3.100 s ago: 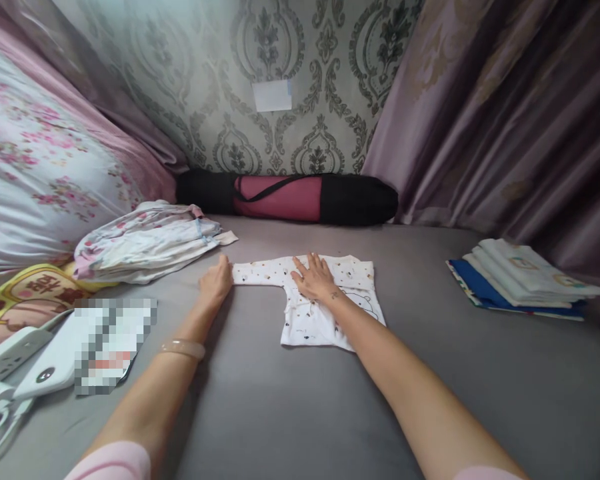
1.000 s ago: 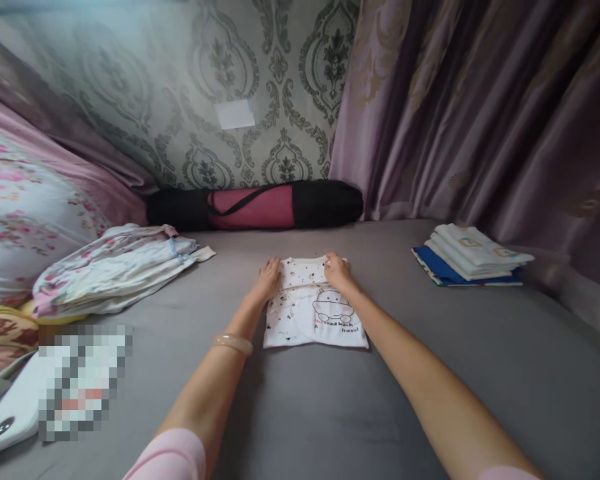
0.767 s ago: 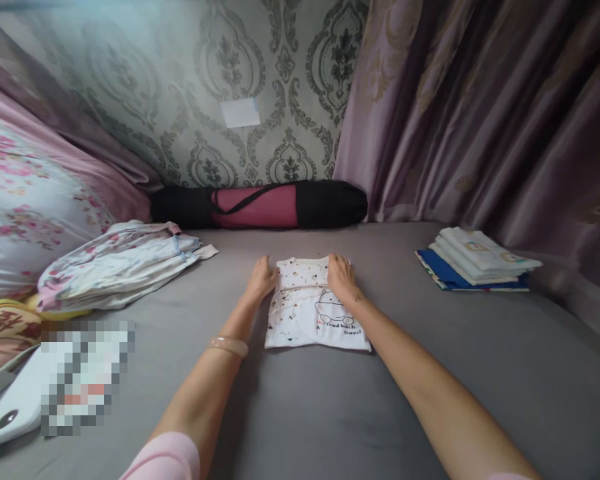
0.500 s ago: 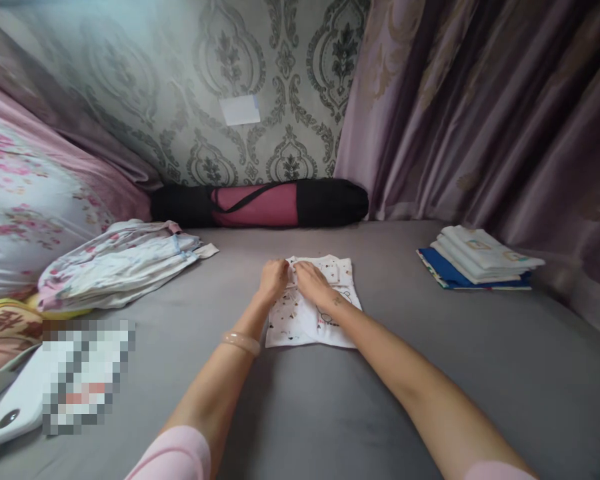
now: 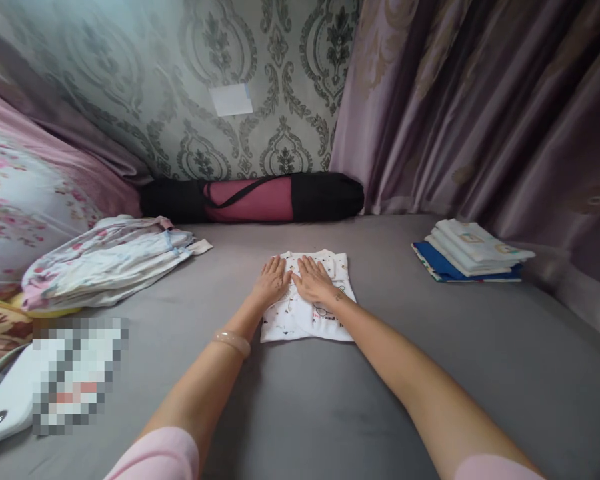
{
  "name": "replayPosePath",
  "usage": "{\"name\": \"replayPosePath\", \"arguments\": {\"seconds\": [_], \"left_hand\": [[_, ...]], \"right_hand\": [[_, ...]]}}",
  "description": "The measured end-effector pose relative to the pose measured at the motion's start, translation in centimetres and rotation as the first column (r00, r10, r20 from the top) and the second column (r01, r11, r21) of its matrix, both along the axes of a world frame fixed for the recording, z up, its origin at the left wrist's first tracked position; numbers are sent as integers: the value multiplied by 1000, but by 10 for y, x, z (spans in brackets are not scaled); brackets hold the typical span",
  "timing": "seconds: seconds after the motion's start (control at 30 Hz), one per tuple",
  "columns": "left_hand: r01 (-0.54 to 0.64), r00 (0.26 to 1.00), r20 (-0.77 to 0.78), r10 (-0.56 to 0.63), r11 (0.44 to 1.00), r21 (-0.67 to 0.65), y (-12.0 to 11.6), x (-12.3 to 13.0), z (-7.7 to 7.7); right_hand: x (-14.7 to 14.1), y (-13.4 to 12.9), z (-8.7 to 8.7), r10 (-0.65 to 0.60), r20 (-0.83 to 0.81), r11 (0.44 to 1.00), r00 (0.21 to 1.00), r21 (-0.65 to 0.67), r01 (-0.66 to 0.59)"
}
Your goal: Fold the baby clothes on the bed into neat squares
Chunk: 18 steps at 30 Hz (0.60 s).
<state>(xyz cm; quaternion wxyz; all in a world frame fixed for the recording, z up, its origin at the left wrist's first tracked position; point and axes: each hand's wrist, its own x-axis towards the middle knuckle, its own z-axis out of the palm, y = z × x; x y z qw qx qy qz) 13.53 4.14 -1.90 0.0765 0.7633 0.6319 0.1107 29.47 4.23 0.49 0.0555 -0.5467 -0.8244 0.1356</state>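
A white garment (image 5: 330, 325) with small printed figures and dark lettering lies folded on the grey sheet in the middle. My left hand (image 5: 273, 281) rests flat on its upper left part, fingers spread and pointing away from me. My right hand (image 5: 313, 279) lies flat beside it on the upper middle of the cloth, fingers also extended. The two hands are close together, thumbs nearly touching, and neither grips anything. A pale bangle circles my left wrist.
A folded stack (image 5: 473, 247) of white and blue cloths sits at the right. Loose light clothes (image 5: 110, 263) lie at the left, near a floral pillow (image 5: 15, 207) and a white object (image 5: 25, 383). A black and maroon bag (image 5: 260, 199) lies along the wall.
Both hands have gone from bunched fingers at the garment's top edge to lying flat on it with fingers extended. The view has shifted slightly.
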Motion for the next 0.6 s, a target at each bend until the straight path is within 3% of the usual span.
{"name": "replayPosePath", "arguments": {"seconds": [0.37, 0.6], "left_hand": [[-22, 1000, 16, 23, 998, -57, -1, 1, 7], [19, 999, 28, -17, 997, -72, 0, -6, 5]], "right_hand": [[38, 0, 9, -29, 156, 1000, 987, 5, 29], [71, 1, 3, 42, 122, 999, 992, 17, -45]]}}
